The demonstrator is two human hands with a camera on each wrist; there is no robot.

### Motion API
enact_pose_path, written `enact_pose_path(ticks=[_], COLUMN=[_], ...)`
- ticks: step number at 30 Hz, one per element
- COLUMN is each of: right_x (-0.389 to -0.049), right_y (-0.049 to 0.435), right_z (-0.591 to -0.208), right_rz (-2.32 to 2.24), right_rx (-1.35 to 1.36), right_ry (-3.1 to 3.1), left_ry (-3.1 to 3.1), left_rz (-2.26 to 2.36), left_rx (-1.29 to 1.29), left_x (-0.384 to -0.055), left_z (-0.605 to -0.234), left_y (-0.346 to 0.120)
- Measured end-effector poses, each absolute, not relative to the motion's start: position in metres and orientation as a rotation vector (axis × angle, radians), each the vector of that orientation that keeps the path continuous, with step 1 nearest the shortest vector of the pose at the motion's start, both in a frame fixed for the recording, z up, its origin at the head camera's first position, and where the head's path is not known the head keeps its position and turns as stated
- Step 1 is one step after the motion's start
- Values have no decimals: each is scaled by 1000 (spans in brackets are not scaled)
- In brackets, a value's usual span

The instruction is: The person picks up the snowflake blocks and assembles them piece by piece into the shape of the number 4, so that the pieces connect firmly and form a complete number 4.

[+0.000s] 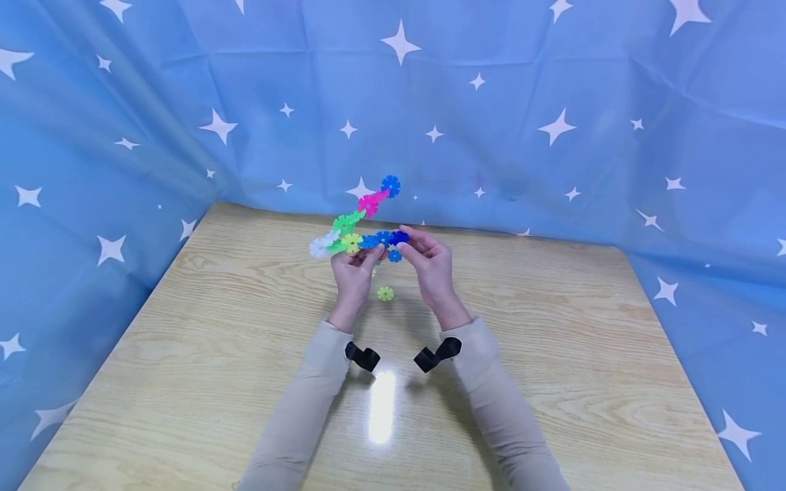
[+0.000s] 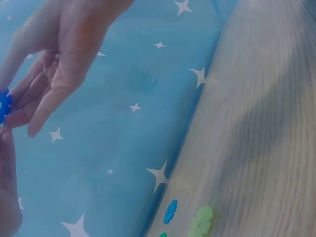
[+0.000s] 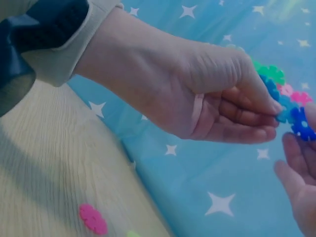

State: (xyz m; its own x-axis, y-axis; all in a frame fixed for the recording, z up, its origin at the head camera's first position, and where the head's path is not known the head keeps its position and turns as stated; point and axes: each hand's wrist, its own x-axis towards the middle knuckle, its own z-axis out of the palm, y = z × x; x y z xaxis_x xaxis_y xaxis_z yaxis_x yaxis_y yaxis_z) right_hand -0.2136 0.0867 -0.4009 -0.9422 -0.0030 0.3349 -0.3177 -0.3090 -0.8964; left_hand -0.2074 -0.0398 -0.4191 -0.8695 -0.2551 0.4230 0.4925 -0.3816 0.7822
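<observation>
A chain of interlocking snowflake discs is held up above the table between both hands. Its branch of blue discs (image 1: 383,237) leads to a dark blue disc (image 1: 399,237) at the right end. My left hand (image 1: 353,278) pinches the chain at the blue discs, thumb toward me. My right hand (image 1: 436,273) pinches the dark blue disc between thumb and fingers. From the left part, a yellow disc (image 1: 352,243), white discs (image 1: 319,247), green discs (image 1: 344,224) and pink discs (image 1: 368,204) run up to a blue disc (image 1: 390,185). Whether the dark blue disc is fully slotted is hidden.
Loose discs lie on the wooden table (image 1: 552,354) below the hands: a yellow-green disc (image 1: 385,293), a blue disc (image 1: 395,256) and a pink disc (image 3: 93,219). A blue star-printed curtain (image 1: 491,136) encloses the table's back and sides.
</observation>
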Motion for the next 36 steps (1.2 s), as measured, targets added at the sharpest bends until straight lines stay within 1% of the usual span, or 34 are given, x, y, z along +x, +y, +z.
enact_pose_path(ticks=[4,9,15,19,27,36], right_x=[-216,-230,-259,-272,-289,-297], right_y=[90,95,99,99,99,93], right_z=[-405,-424,-460,-473,-485,-488], right_rz=[2449,2512,2208,2040,1758,1432], right_rx=[427,302,94,20,43,190], right_ry=[-1714,-1754,-2147,-2326,-2586,-2807], left_ry=[-1387,-1421,-1421,-1408,-1413,-1412], left_rz=[-2290,-2263,-2277,-2286,-2300,-2321], left_rx=[-304,-292,-293,-306,-321,-302], left_x=[-208,-210,-211,-211,-211,-212], left_z=[-419,-418,-418,-418,-417,-418], left_y=[-43,-48,-53,-54,-53,-54])
